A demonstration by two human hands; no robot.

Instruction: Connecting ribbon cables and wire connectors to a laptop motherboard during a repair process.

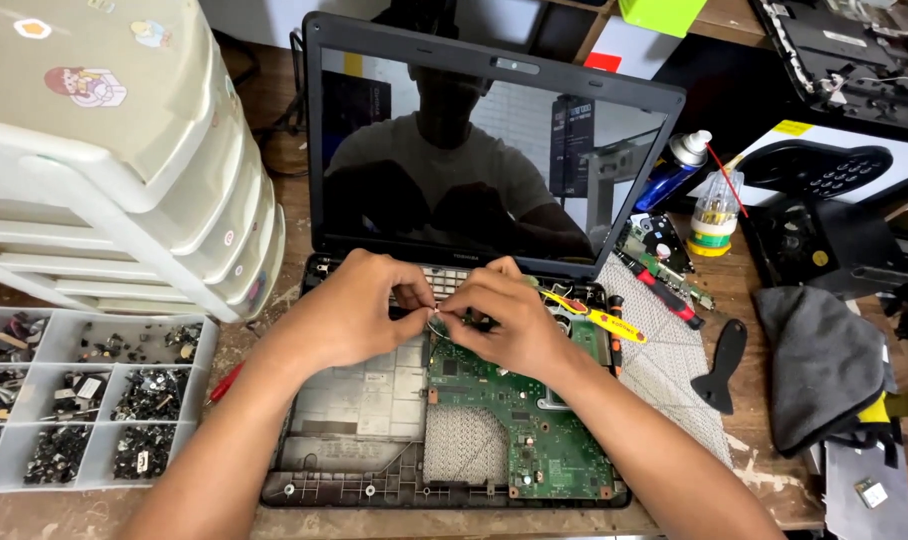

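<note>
An opened laptop (374,440) lies on the wooden bench with its dark screen (474,150) upright and its green circuit board (519,420) exposed. My left hand (349,310) and my right hand (509,320) meet over the top edge of the board, near the hinge. Their fingertips pinch a small part (437,320) between them; it is too small to identify. A yellow-handled screwdriver (594,318) lies just right of my right hand.
A grey compartment tray (74,400) of screws and small parts sits at the left, below a plastic drawer unit (124,150). To the right are a mesh mat (664,350), a red-handled tool (669,300), a black pry tool (724,365), bottles (716,215) and a grey cloth (824,370).
</note>
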